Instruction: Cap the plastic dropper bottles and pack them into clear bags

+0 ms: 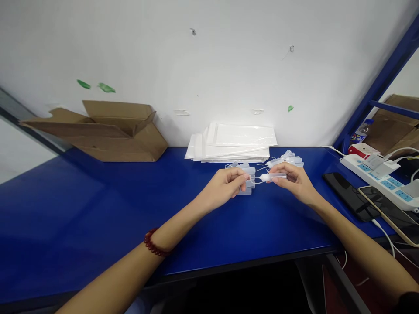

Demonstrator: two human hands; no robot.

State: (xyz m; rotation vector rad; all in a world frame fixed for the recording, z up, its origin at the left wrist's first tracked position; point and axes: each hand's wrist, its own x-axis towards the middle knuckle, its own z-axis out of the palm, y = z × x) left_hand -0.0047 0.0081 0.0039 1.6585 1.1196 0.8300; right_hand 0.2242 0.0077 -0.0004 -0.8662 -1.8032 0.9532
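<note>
My right hand (296,181) grips a small translucent needle-tip squeeze bottle (274,176), held sideways with its white nozzle and thin needle pointing left. A thin white tether (259,182) loops from the nozzle toward my left hand (224,187). Thumb and index finger of that hand are pinched at the needle's end, on what looks like the tethered cap; the fingertips mostly hide it. Several similar bottles (248,170) lie behind and under my left hand. Beyond my right hand is another group of needle-tip bottles (288,158).
Flat white packets (242,135) are stacked against the wall. An open cardboard box (131,141) stands at the back left of the blue table (98,209). On the right lie two phones (352,196), a white power strip (386,181) and cables.
</note>
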